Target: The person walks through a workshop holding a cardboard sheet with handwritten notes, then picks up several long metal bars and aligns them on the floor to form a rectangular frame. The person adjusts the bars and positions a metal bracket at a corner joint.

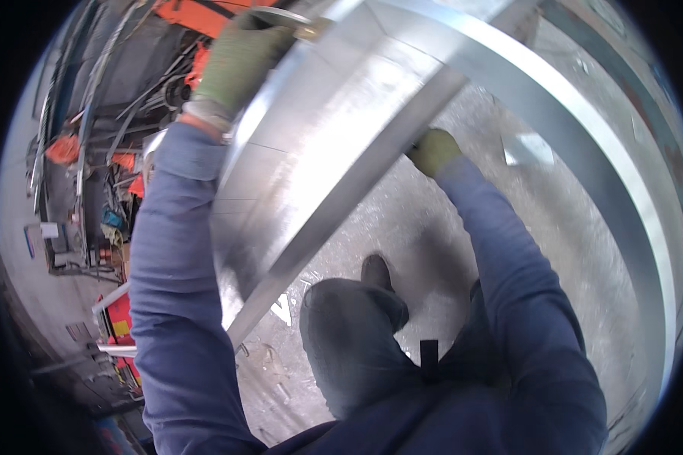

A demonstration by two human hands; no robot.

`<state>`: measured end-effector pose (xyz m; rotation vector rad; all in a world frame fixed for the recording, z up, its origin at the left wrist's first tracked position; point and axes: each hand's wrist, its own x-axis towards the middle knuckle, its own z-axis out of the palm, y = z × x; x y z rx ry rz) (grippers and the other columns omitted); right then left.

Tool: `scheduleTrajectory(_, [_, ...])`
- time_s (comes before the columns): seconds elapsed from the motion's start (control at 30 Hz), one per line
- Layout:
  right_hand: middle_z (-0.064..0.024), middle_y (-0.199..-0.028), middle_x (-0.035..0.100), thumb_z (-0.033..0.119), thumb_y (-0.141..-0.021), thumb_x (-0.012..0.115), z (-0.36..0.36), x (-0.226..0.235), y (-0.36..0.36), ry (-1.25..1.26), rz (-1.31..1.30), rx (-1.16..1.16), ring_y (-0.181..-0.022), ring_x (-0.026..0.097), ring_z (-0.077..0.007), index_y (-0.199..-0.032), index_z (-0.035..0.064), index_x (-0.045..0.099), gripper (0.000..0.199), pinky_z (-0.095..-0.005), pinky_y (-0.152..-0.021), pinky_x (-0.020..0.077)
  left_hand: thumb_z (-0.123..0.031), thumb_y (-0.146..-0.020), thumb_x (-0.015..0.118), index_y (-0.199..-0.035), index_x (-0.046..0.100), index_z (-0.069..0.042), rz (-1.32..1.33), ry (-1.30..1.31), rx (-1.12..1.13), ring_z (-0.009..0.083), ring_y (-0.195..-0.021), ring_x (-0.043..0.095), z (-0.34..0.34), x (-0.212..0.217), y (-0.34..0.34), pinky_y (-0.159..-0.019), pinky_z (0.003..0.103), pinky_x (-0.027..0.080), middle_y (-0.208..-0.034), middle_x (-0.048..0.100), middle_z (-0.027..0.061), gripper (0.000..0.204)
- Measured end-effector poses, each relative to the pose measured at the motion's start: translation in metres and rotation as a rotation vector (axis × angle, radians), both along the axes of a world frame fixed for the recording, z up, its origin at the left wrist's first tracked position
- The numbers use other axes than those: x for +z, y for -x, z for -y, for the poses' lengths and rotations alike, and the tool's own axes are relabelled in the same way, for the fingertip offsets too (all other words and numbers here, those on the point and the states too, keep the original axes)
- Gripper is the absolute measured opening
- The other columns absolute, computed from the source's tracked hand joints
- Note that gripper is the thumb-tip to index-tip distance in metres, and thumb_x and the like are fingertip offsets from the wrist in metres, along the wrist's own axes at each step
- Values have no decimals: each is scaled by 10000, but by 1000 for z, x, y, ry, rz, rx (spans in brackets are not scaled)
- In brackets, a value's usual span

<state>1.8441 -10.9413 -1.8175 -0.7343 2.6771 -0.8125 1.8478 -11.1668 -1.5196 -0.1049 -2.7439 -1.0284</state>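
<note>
Galvanized sheet-metal panel (334, 129), large and curved, is held upright just in front of the body and fills the upper middle of the head view. It appears to be steadied from both sides so that the sheet does not flex or tip. A folded edge strip (341, 205) runs diagonally along the panel from upper right to lower left. A second curved band (584, 136) arcs around the right side, so a cylindrical or duct-like enclosure is suggested.

The metal floor sheet (432, 227) below is stood on; one boot (376, 271) and a bent knee (349, 334) are visible.

The left hand (243, 57), in a green work glove, is wrapped over the panel's upper left edge, with a thin metal tool or rod (288, 19) seemingly gripped against it; the fingers are curled closed. The right hand (432, 150), gloved likewise, is closed around the diagonal strip from behind, its fingers partly hidden by the strip.

Outside the panel at left, a cluttered workshop floor (23, 250) is seen, with orange equipment (197, 15), cables (91, 91) and red-and-yellow items (121, 318). Movement to the left is obstructed by the panel itself; to the right, by the band.
</note>
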Motion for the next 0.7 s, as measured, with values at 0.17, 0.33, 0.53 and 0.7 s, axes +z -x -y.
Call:
scheduleTrajectory(0.17, [-119, -1273, 773, 374, -1075, 610, 0, 12, 0, -115, 60, -34, -1190, 723, -353, -1289, 175, 777, 337, -495, -1018, 582, -206, -1096, 647, -1269, 737, -33, -15, 383, -152, 155, -1031, 716, 40, -4, 20, -920, 304, 578, -1220, 728, 60, 260])
scheduleTrajectory(0.33, [-139, -1268, 772, 314, -1057, 639, -5, 6, 25, -176, 73, 130, -1202, 724, -352, -1338, 158, 752, 341, -491, -1038, 576, -196, -1113, 622, -1348, 713, -70, -80, 575, -203, 155, -1072, 737, 52, -11, 31, -899, 285, 612, -1258, 718, 91, 282])
scheduleTrajectory(0.53, [-201, -1268, 770, 243, -1022, 659, -18, -5, 19, -289, 223, 97, -1183, 742, -369, -1302, 77, 771, 345, -485, -1027, 585, -194, -1060, 688, -1385, 711, -93, -81, 652, -273, 237, -1099, 747, 57, -7, 33, -911, 333, 622, -1268, 715, 106, 340])
scheduleTrajectory(0.7, [-184, -1207, 800, 186, -1044, 575, -42, -76, 28, -444, 703, -92, -1122, 777, -307, -1215, 47, 797, 314, -464, -916, 615, -125, -982, 720, -1359, 730, -96, -348, 1055, -468, 293, -1126, 726, 61, -14, 32, -953, 379, 608, -1259, 719, 112, 378])
